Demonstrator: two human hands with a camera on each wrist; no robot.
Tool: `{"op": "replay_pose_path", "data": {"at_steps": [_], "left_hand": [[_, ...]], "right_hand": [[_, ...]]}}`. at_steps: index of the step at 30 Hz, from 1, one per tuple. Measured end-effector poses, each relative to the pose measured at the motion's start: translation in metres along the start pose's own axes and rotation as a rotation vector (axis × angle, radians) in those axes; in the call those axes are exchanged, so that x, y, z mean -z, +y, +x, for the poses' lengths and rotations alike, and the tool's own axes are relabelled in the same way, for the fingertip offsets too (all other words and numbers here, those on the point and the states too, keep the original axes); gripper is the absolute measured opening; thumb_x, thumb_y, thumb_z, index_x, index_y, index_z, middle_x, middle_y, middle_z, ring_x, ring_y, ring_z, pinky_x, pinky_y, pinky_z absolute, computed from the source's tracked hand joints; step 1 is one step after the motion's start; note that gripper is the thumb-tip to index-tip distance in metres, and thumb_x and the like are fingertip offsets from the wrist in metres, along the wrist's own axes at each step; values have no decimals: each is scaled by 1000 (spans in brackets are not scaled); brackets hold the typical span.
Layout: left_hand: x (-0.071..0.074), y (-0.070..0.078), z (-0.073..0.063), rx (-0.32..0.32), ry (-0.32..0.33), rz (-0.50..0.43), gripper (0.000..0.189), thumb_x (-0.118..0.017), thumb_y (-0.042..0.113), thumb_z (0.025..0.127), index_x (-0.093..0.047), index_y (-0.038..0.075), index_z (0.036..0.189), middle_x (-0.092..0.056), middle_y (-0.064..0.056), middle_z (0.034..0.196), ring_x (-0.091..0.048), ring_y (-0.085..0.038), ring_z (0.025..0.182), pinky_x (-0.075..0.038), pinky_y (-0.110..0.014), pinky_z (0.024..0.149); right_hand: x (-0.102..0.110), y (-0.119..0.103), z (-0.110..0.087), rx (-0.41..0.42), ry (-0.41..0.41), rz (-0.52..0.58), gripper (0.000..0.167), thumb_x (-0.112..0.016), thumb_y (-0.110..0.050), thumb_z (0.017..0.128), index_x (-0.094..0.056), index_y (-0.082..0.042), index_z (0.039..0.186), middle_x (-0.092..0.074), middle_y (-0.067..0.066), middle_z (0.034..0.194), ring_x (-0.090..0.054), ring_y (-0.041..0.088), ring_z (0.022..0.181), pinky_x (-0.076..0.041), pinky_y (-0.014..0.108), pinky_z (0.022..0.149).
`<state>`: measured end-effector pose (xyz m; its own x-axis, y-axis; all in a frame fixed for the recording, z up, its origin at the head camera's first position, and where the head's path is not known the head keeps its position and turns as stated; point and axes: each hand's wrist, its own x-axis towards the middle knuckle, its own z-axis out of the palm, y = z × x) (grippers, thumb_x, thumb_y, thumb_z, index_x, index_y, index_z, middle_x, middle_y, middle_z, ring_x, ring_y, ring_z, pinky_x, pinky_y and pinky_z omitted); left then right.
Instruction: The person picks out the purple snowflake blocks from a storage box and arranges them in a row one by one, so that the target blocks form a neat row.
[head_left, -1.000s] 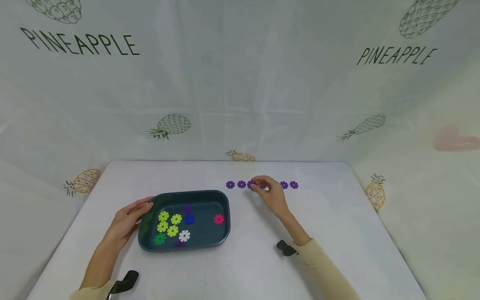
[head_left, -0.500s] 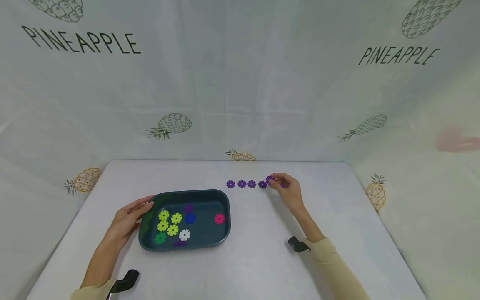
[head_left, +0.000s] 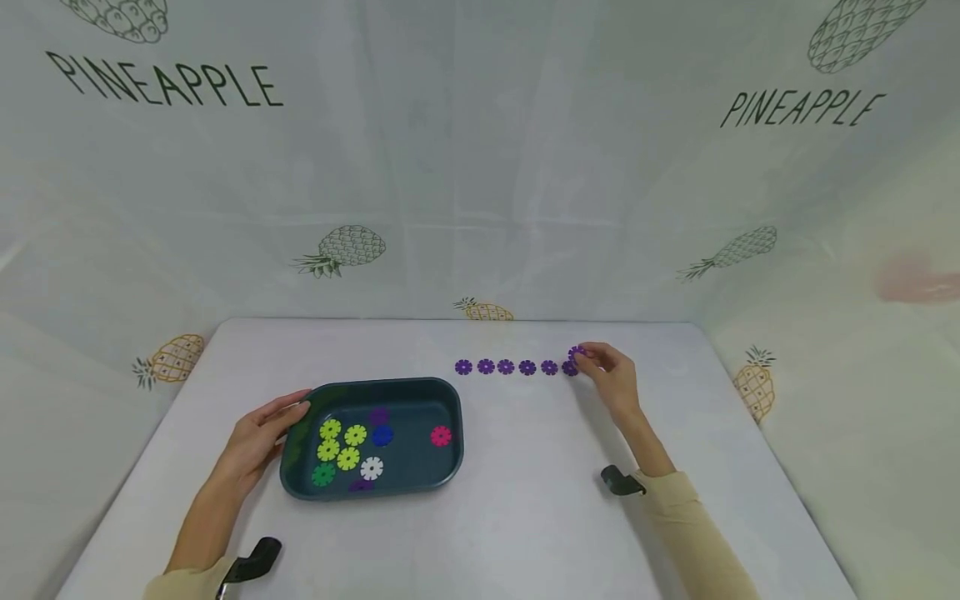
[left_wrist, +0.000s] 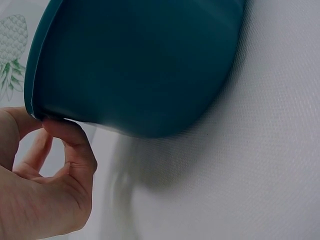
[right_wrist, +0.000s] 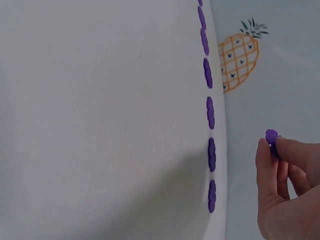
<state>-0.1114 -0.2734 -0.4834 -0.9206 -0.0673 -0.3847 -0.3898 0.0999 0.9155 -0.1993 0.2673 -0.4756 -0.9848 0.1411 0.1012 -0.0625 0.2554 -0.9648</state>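
My left hand (head_left: 255, 442) grips the left end of a dark teal tray (head_left: 447, 477), fingers and thumb at its rim; the left wrist view shows them pinching the rim close up. My right hand (head_left: 617, 385) pinches a purple notched plastic disc (right_wrist: 271, 135) between thumb and fingertips. That hand is over the right end of a straight row of several purple discs (head_left: 527, 367) lying on the white table. In the head view the held disc overlaps one disc of the row, and the hand may cover another.
Inside the tray lie several yellow discs (head_left: 348, 458), a green disc (head_left: 323, 474), a white disc (head_left: 372, 468), a blue disc (head_left: 382, 436), a pink disc (head_left: 441, 436) and purple discs (head_left: 379, 416). The row runs along the table's far edge, before a pineapple-print curtain (head_left: 480, 167).
My right hand has moved right along the row with the purple disc in its fingers, uncovering the middle discs. The left hand and the tray have stayed in place.
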Motion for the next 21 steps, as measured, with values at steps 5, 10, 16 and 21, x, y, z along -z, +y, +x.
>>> {"op": "replay_pose_path", "data": {"at_steps": [5,10,16,21], "left_hand": [[0,-1,-1,-5,10,1,65,-71,51,95,-55,19,150,-66,19,117,-58,-5,111,-51,-25,88],[0,-2,0,1,18,6,65,-71,52,94,-56,20,149,-65,21,115,-57,-5,111,-51,-24,88],[0,-3,3,-2,18,8,64,-71,51,94,-56,22,149,-64,21,118,-56,-6,113,-50,-23,88],[0,-4,2,-3,18,0,61,-71,50,95,-58,23,147,-65,19,119,-56,-6,112,-50,-24,88]], "right_hand": [[12,-9,-2,-72,10,36,33,-68,1,98,-62,14,127,-61,32,115,-69,23,93,-56,35,90],[23,19,9,-113,55,19,35,-69,-5,98,-63,10,129,-63,26,116,-66,8,88,-56,26,87],[34,34,13,-114,110,-121,33,-70,-11,99,-66,7,126,-67,24,115,-61,1,84,-53,13,79],[42,40,15,-129,118,-248,30,-69,-13,100,-67,5,125,-68,25,119,-58,-3,83,-49,9,74]]}}
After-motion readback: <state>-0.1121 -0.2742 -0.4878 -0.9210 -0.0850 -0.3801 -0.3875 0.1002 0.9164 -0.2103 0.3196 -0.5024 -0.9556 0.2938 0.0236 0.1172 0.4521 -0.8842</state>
